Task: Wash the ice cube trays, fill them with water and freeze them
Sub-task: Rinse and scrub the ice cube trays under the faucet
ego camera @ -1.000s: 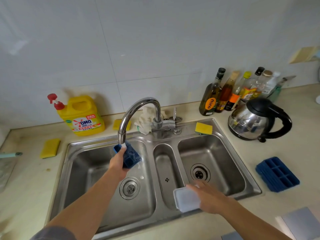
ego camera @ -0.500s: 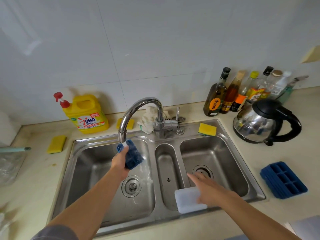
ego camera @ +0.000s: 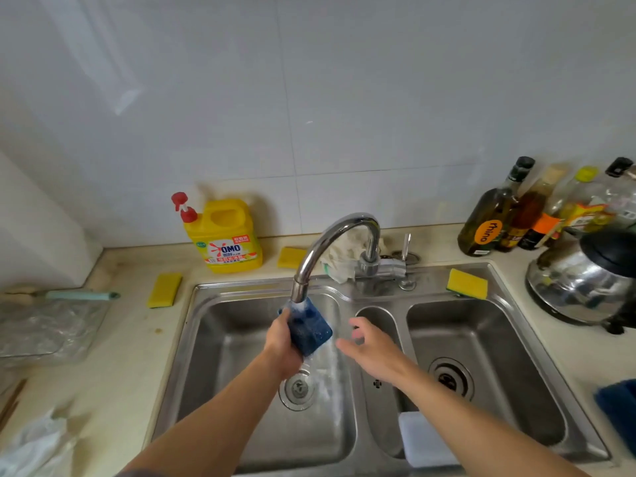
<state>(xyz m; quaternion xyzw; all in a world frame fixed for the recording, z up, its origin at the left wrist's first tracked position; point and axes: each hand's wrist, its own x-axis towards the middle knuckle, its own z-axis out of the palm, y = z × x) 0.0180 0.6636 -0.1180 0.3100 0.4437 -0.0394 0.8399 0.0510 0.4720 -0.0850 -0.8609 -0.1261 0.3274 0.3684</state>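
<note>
My left hand [ego camera: 280, 346] grips a blue ice cube tray [ego camera: 308, 327] tilted under the chrome tap [ego camera: 330, 242], and water runs over it into the left sink basin [ego camera: 220, 356]. My right hand [ego camera: 370, 346] hovers just right of that tray with its fingers spread and nothing in it. A white lid-like tray [ego camera: 421, 438] lies in the narrow middle basin, partly under my right forearm. A second blue ice cube tray [ego camera: 619, 409] shows at the right edge on the counter, cut off by the frame.
A yellow detergent jug [ego camera: 229, 239] and yellow sponges [ego camera: 164, 290] sit behind the sink, another sponge [ego camera: 467, 284] on the rim. Bottles [ego camera: 488, 215] and a steel kettle [ego camera: 585, 277] stand at right. A clear plastic container [ego camera: 44, 330] lies at left.
My right hand let go of the white tray in the middle basin and moved up and left toward the blue tray. The view shifted left; my left hand stays under the tap.
</note>
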